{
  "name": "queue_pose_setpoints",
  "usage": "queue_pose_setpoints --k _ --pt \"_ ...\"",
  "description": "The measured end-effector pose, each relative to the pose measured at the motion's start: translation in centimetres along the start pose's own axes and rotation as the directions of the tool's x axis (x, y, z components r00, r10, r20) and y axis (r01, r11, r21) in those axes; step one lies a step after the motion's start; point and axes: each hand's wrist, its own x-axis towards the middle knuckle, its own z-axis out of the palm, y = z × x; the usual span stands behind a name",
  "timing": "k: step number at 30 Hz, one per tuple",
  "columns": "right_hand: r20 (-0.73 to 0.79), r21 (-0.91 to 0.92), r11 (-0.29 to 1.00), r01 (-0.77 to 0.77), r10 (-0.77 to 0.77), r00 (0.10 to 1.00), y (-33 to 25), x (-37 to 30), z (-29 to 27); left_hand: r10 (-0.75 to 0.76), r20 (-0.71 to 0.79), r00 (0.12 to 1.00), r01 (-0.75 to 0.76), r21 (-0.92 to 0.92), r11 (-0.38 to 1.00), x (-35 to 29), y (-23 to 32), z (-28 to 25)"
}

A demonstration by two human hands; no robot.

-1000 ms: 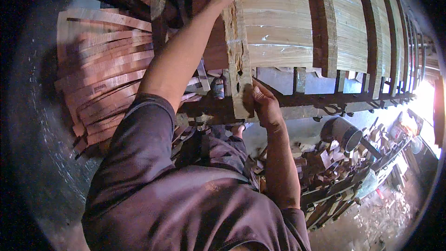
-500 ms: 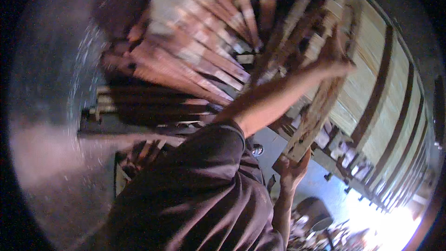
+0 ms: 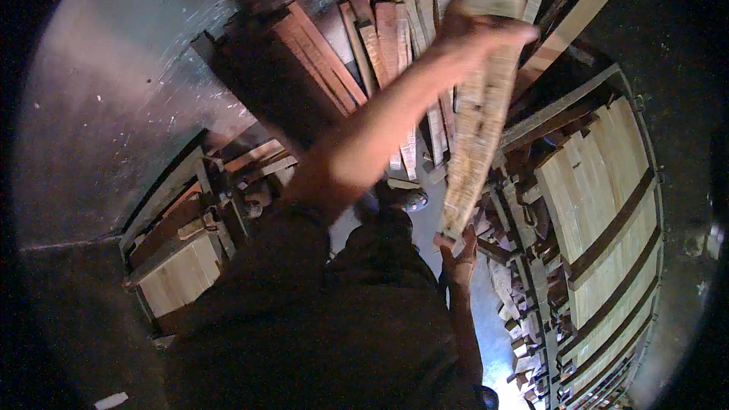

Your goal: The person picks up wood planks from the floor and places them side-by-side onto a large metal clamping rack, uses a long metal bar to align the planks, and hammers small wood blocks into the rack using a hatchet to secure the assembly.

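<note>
A long, rough-faced wooden plank (image 3: 480,129) slants away from me, its near end low and its far end beyond the top of the picture. My left hand (image 3: 472,34) is closed across its upper part, with the thumb at the right edge. Close to my body, my right hand (image 3: 460,258) grips the near end of the same plank. Some of the right fingers are hidden behind the wood. Motion blurs the plank's far part and my left hand slightly.
Reddish and pale boards (image 3: 387,45) stand ahead of me. On the right, a metal frame (image 3: 535,288) bears pale wooden panels (image 3: 596,197) crossed by dark bars. A smaller panel (image 3: 182,273) sits in a rack at left. Wood offcuts (image 3: 524,353) lie along the right frame.
My view has turned, so the right-hand frame sits lower and farther right. The plank, held by both hands throughout, has swung from over the panels to beside the standing boards.
</note>
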Motion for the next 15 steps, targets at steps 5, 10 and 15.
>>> queue_pose_setpoints --k 5,10,15 --pt "0.136 -0.096 0.972 -0.216 0.228 0.964 9.2 -7.0 -0.7 -0.082 -0.240 0.967 0.072 -0.050 0.996 -7.3 -0.7 -15.2" --pt "0.297 -0.330 0.840 -0.431 0.526 0.797 16.5 -19.8 -3.7 0.050 -0.514 0.856 0.077 0.222 0.972 -10.6 -2.7 -24.3" --pt "0.278 -0.327 0.761 -0.560 0.644 0.713 13.5 -22.1 -1.3 -0.069 -0.620 0.782 0.370 0.373 0.850 -9.9 -8.6 -29.1"
